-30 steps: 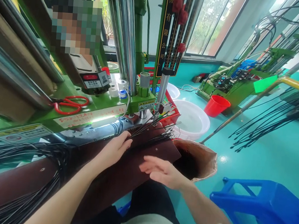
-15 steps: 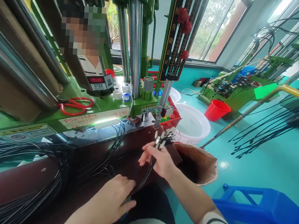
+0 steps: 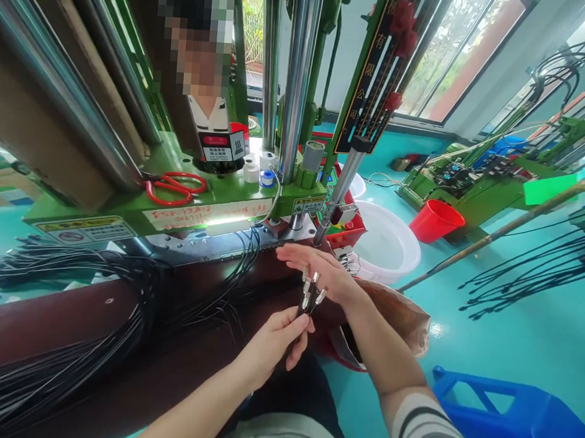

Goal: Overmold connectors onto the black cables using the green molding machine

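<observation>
My left hand (image 3: 284, 335) grips a cable bundle (image 3: 307, 301) just below its metal plugs (image 3: 313, 290), its long axis slanting up and away from my grip, plugs fanning toward my right hand (image 3: 323, 271), open just beyond them with fingers stretched leftward, a green machine (image 3: 239, 192) farther off.

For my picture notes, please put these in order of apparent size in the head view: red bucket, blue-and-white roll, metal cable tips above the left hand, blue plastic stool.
Largest to smallest:
1. Blue plastic stool
2. Red bucket
3. Metal cable tips above the left hand, counted together
4. Blue-and-white roll
</observation>
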Motion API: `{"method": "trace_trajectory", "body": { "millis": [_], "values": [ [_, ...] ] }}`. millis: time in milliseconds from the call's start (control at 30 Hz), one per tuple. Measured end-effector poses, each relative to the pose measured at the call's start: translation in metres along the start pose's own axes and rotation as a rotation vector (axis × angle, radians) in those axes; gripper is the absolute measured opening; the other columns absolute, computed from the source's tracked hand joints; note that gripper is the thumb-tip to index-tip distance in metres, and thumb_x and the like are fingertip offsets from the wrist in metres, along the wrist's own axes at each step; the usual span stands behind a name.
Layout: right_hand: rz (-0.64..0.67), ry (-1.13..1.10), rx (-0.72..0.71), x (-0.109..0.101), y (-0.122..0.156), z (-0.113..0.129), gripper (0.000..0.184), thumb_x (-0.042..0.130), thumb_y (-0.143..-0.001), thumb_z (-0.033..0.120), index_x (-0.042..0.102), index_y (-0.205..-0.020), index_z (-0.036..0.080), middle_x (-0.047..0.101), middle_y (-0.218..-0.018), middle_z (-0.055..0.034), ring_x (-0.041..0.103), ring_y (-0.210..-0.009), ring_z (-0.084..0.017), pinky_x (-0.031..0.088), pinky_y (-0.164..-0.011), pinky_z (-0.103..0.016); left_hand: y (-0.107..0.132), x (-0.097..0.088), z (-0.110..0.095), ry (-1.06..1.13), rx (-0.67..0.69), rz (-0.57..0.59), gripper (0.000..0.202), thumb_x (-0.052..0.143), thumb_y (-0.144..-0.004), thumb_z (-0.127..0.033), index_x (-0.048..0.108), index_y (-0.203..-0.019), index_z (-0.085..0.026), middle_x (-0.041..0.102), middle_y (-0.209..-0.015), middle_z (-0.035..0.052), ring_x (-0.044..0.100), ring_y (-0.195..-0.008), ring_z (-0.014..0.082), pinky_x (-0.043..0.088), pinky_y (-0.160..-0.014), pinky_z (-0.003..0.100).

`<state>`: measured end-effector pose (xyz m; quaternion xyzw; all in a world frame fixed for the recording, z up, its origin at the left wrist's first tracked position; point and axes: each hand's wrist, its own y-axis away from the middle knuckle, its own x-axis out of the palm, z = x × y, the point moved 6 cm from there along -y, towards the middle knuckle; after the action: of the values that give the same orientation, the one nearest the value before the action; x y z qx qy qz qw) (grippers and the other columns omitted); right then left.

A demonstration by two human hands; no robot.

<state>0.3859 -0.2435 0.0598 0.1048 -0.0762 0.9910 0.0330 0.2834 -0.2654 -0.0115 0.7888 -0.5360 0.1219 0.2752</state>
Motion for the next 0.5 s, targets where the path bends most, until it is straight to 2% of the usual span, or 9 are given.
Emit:
{"method": "trace_trajectory", "body": {
  "millis": [100,267,367,500],
  "values": [
    [0.185,0.181,0.104,0.005,-0.004,0.003,0.037,0.042,-0.089,0.038,0.056,-0.117,0.019,0.06,-0.119,-0.0072,0.053,-0.113,-0.019,0.032,-0.102,-0.042,-0.005,0.001,-0.004,0.062,-0.018,-0.039,0.029,0.056,-0.076,-0.042,0.052,-0.074,-0.014,0.049,-0.049,-0.0033,0.042,-0.039,0.006,0.031,-0.039,0.019],
    [0.195,0.285,0.151,0.001,0.005,-0.004,0.04,0.043,-0.089,0.04,0.055,-0.118,0.015,0.06,-0.118,-0.0096,0.054,-0.111,-0.02,0.038,-0.098,-0.041,-0.014,0.0,-0.003,0.206,-0.014,-0.073,0.027,0.061,-0.073,-0.039,0.05,-0.077,-0.015,0.059,-0.058,0.0007,0.052,-0.044,0.0093,0.038,-0.045,0.022],
    [0.257,0.338,0.193,-0.003,0.012,-0.008,0.044,0.039,-0.089,0.043,0.053,-0.12,0.014,0.06,-0.118,-0.0107,0.054,-0.112,-0.02,0.039,-0.097,-0.039,-0.02,0.001,-0.001,0.23,-0.016,-0.038,0.026,0.062,-0.073,-0.037,0.051,-0.077,-0.014,0.062,-0.06,0.0032,0.055,-0.047,0.0108,0.04,-0.048,0.023],
    [0.33,0.535,0.297,-0.006,0.013,-0.016,0.043,0.039,-0.089,0.039,0.047,-0.126,0.017,0.057,-0.123,-0.0092,0.055,-0.109,-0.019,0.044,-0.092,-0.036,-0.029,0.002,0.001,0.267,-0.02,-0.005,0.029,0.063,-0.072,-0.038,0.053,-0.08,-0.012,0.065,-0.07,0.0074,0.06,-0.053,0.0143,0.045,-0.053,0.027]
  ]
}}
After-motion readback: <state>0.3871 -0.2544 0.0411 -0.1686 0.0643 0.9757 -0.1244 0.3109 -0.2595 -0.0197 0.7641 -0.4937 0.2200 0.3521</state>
